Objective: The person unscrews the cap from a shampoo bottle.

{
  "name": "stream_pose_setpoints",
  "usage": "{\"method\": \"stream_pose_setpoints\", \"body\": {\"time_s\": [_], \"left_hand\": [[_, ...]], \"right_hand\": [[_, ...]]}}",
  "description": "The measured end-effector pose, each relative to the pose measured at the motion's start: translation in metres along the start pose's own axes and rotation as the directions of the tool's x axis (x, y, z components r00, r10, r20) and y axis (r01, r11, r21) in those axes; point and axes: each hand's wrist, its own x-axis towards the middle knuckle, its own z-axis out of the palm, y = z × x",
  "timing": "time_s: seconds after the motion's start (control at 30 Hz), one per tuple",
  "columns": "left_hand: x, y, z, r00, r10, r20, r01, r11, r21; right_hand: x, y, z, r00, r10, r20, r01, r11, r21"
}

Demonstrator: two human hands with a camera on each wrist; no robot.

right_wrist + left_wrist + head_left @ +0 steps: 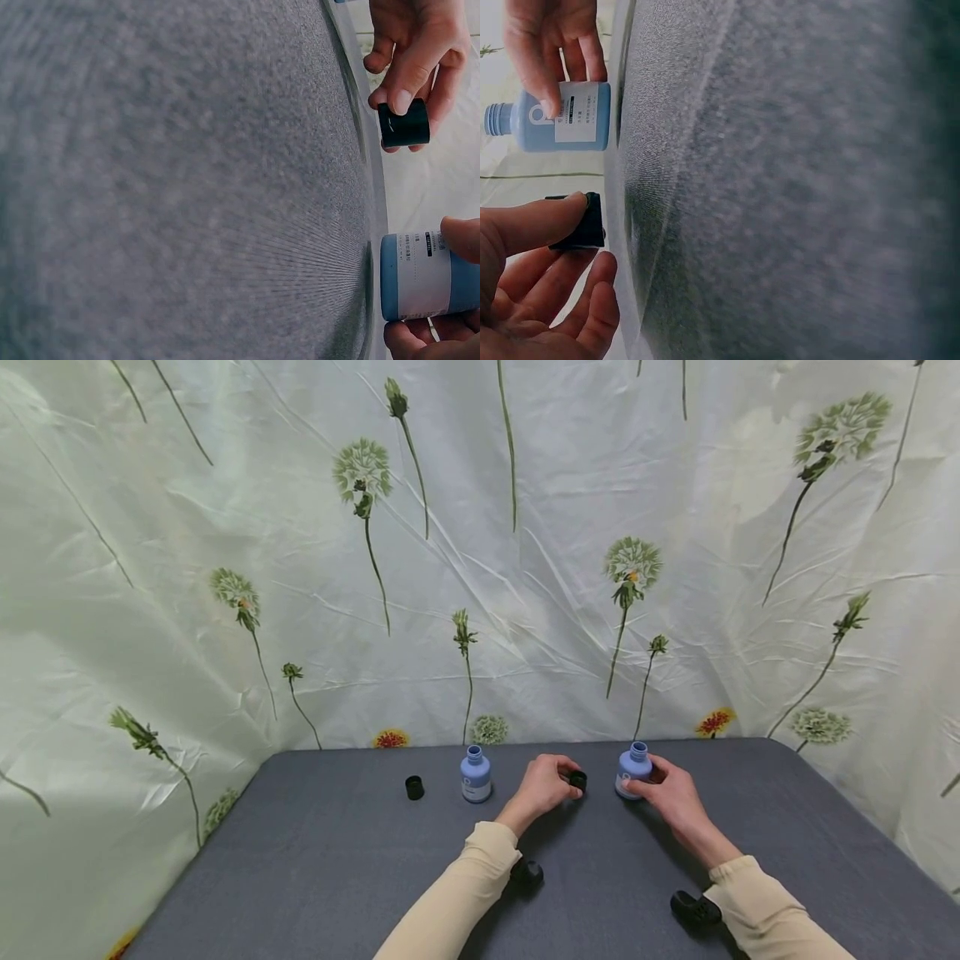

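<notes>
My left hand (543, 785) pinches a black bottle cap (583, 222) between thumb and fingers, low over the table; whether the cap touches the cloth I cannot tell. To its right, my right hand (673, 797) grips a blue bottle (633, 768) round its body, thumb on the white label side. That bottle stands upright, and its threaded neck (498, 119) is bare. The right wrist view shows the lower part of the bottle (424, 276) with the thumb and fingers on opposite sides, its neck out of frame.
A second blue bottle (476, 775), also uncapped, stands upright left of my left hand. Farther left, another black cap (414, 787) sits on the grey table (315, 860). A pale curtain (540, 610) with printed dandelions hangs behind the table's far edge.
</notes>
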Motion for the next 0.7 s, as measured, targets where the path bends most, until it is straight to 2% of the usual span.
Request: {"method": "stream_pose_setpoints", "body": {"time_s": [0.23,0.33,0.7], "left_hand": [[0.0064,0.0053,0.0033,0.999,-0.028,0.025,0.027,0.999,0.016],[0.0069,0.0066,0.0041,0.999,-0.019,0.027,0.018,1.000,0.009],[0.0091,-0.0001,0.0013,0.996,-0.041,0.082,0.045,0.998,-0.043]], "right_hand": [[0.0039,0.0014,0.0012,1.000,-0.007,-0.001,0.007,1.000,-0.027],[0.0052,0.0024,0.0014,1.000,-0.020,-0.004,0.020,0.999,-0.039],[0.0068,0.0031,-0.0024,0.999,-0.048,0.016,0.049,0.997,-0.051]]}}
